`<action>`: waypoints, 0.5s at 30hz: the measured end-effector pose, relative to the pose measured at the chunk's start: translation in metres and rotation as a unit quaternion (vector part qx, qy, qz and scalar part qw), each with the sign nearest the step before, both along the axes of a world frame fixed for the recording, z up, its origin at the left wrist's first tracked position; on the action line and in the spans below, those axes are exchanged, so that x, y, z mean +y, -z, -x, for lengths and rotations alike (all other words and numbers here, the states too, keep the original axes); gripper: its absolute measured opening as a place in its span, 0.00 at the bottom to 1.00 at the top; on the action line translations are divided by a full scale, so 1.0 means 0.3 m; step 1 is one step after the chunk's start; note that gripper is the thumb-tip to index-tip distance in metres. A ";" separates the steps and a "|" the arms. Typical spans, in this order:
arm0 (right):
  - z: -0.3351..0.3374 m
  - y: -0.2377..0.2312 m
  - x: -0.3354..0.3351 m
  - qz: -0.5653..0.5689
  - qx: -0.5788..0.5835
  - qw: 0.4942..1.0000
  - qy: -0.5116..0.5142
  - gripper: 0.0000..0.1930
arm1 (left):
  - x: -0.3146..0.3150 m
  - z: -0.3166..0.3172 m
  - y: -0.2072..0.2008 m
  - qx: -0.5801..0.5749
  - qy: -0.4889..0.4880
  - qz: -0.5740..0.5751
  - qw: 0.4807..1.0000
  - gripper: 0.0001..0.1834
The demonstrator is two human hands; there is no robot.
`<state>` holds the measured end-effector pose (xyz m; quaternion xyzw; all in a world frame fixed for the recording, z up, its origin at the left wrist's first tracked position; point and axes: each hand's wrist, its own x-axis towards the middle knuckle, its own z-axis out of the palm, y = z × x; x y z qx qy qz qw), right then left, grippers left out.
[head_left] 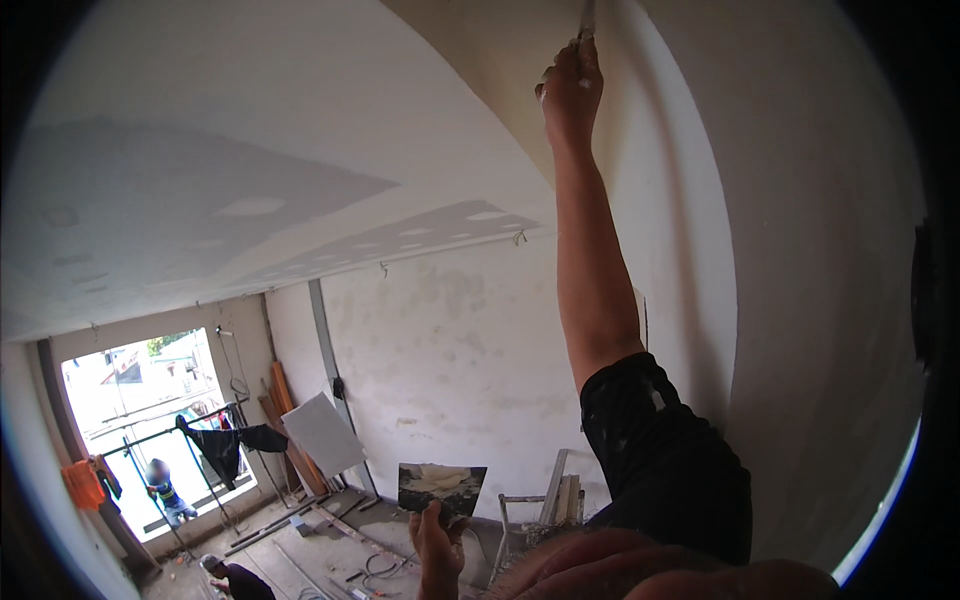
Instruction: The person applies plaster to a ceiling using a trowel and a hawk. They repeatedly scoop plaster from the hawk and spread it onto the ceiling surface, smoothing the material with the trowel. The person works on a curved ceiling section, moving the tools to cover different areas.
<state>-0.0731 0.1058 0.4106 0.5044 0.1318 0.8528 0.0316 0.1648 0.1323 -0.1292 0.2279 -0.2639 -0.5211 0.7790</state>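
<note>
The right hand (572, 95), raised high overhead on a straight arm, curls its fingers closed around a slim grey tool (587, 18); the tool's upper end is cut off by the frame. White smears mark the fingers. Low down, the left hand (437, 548) grips the near edge of a dark, flat, square board (412, 498) carrying a heap of creamy paste (438, 480), face up, probably so the paste stays put. Its thumb shows on top; the underside grip is hidden. The long reach seems to suit a high surface. A curved white wall edge (722, 190) rises just right of the raised arm, while the pale back wall (450, 340) lies well beyond the board. A metal frame (504, 515) stands near the board's right.
</note>
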 end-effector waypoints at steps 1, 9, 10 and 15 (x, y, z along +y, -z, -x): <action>-0.001 -0.009 0.002 0.002 -0.010 1.000 0.023 0.21 | 0.001 0.001 -0.002 -0.005 -0.001 0.000 1.000 0.16; 0.009 -0.072 -0.008 0.011 -0.067 0.993 0.097 0.24 | -0.123 0.009 0.162 -0.106 -0.109 0.098 0.983 0.16; 0.014 -0.083 -0.011 0.020 -0.070 0.993 0.097 0.25 | -0.134 0.009 0.170 -0.089 -0.097 0.098 0.986 0.15; 0.040 -0.103 -0.019 -0.022 -0.046 0.992 0.117 0.25 | -0.126 0.027 0.133 -0.048 -0.064 0.086 0.993 0.14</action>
